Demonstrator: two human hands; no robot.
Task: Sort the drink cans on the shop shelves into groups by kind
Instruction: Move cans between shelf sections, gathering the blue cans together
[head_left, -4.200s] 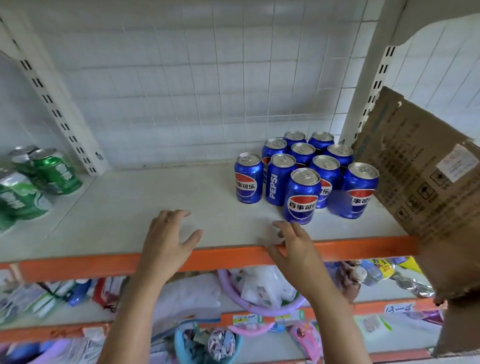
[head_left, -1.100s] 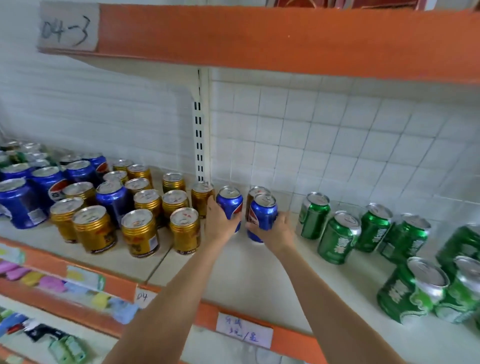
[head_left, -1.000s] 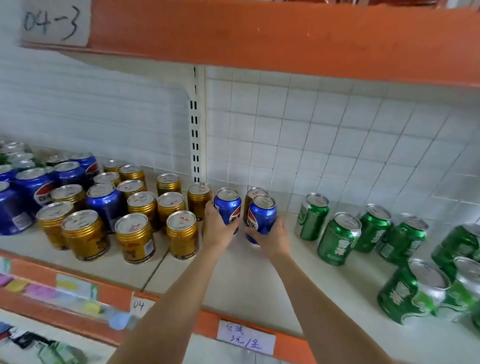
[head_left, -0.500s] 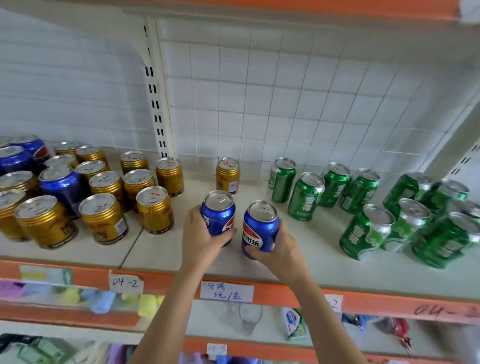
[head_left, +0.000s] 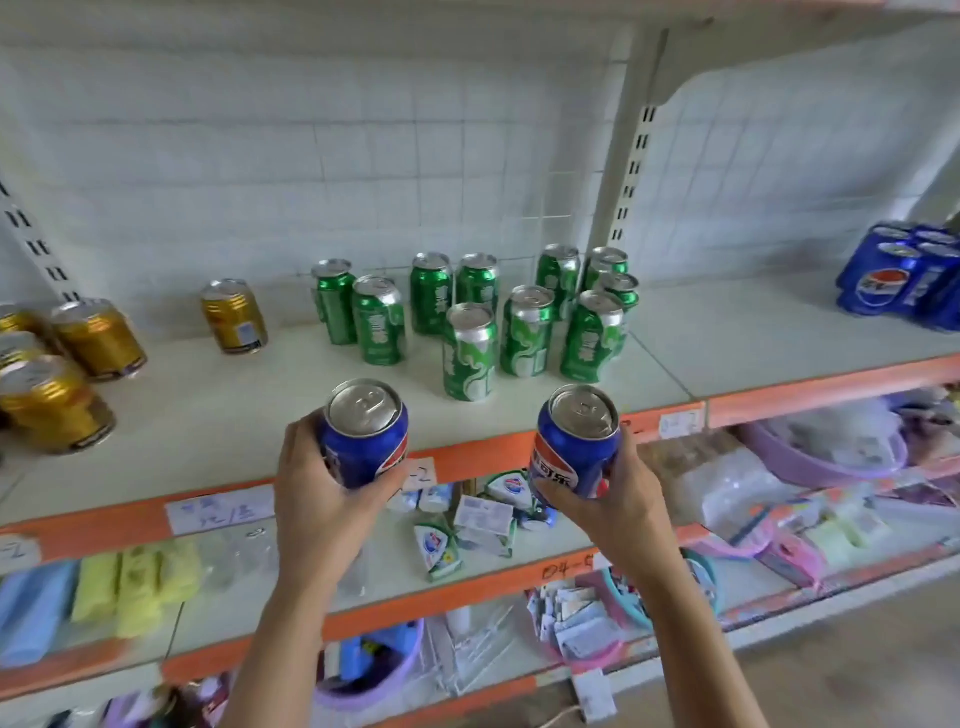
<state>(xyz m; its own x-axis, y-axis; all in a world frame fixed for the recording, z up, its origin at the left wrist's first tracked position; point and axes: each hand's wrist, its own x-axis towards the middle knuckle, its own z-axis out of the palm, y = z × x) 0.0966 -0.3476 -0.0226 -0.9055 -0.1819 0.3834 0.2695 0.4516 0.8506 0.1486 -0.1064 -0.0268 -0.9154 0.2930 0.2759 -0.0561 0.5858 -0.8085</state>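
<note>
blue can (head_left: 363, 441) gripped in left hand (head_left: 317, 499), another blue can (head_left: 576, 447) gripped in right hand (head_left: 613, 499)

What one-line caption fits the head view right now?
Each hand, left hand and right hand, holds a blue can before shelved green cans.

Two blue cans (head_left: 363, 441) with red-white emblems are seen before the orange-edged shelf (head_left: 831, 384); green cans (head_left: 467, 353) upon it, gold cans (head_left: 234, 317) leftward, seemingly striped.

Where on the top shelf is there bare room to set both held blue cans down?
Bare shelf lies between the green cans and the blue can cluster at right; a narrower patch between the lone gold can and the left gold cans. The green group is crowded.
</note>
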